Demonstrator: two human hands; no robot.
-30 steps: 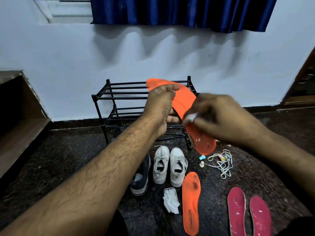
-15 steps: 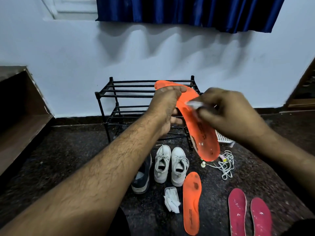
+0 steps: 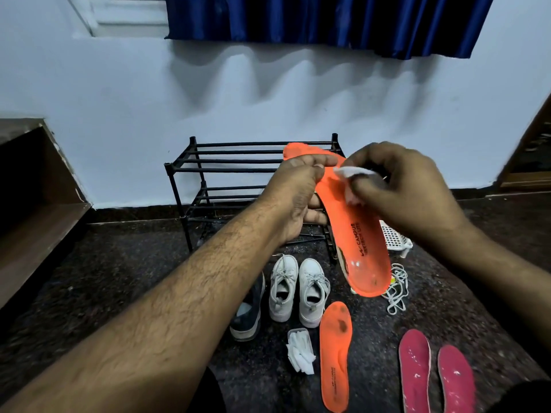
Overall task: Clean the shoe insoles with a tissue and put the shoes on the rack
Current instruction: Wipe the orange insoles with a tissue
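Note:
My left hand (image 3: 298,192) grips the toe half of an orange insole (image 3: 360,248), held up in front of the black shoe rack (image 3: 226,162). My right hand (image 3: 399,189) pinches a white tissue (image 3: 348,177) and presses it on the insole's upper part. A second orange insole (image 3: 335,356) with dark stains lies on the floor. Two red insoles (image 3: 435,374) lie at the lower right. A pair of white sneakers (image 3: 298,289) stands below the rack, with a dark shoe (image 3: 249,317) to their left.
A pile of white tissues (image 3: 299,350) lies left of the floor insole. White laces (image 3: 398,286) and a white plastic basket (image 3: 393,238) sit right of the rack. A wooden shelf unit (image 3: 35,210) stands at the left. The white wall and blue curtain (image 3: 328,22) are behind.
My right hand has slid the tissue up the held insole from near the heel toward the toe end. The insole's heel now hangs lower and shows its printed side.

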